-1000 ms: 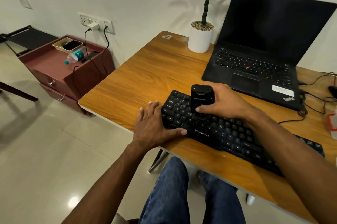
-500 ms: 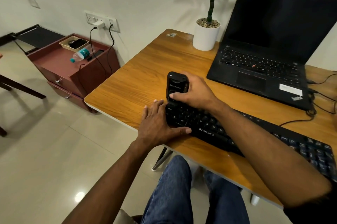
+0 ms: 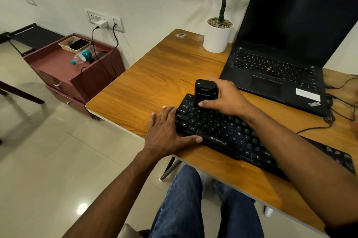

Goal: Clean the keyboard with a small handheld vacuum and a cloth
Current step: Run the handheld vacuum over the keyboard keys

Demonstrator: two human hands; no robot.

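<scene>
A black keyboard [image 3: 219, 131] lies slantwise near the front edge of the wooden desk [image 3: 158, 80]. My right hand [image 3: 222, 98] grips a small black handheld vacuum [image 3: 205, 90], which stands upright on the keyboard's upper-left keys. My left hand [image 3: 166, 131] lies flat against the keyboard's left end, fingers spread, with the thumb pressed along its front edge. My right forearm hides part of the keyboard's right half. No cloth is in view.
An open black laptop [image 3: 279, 67] sits behind the keyboard, with a white potted plant [image 3: 218, 34] to its left. Cables [image 3: 341, 113] trail at the right. A maroon drawer unit [image 3: 71, 74] with a bottle stands on the floor to the left.
The vacuum went from mid-keyboard to the far left end, then shifted slightly right along the top rows. My left hand stayed braced on the left end.
</scene>
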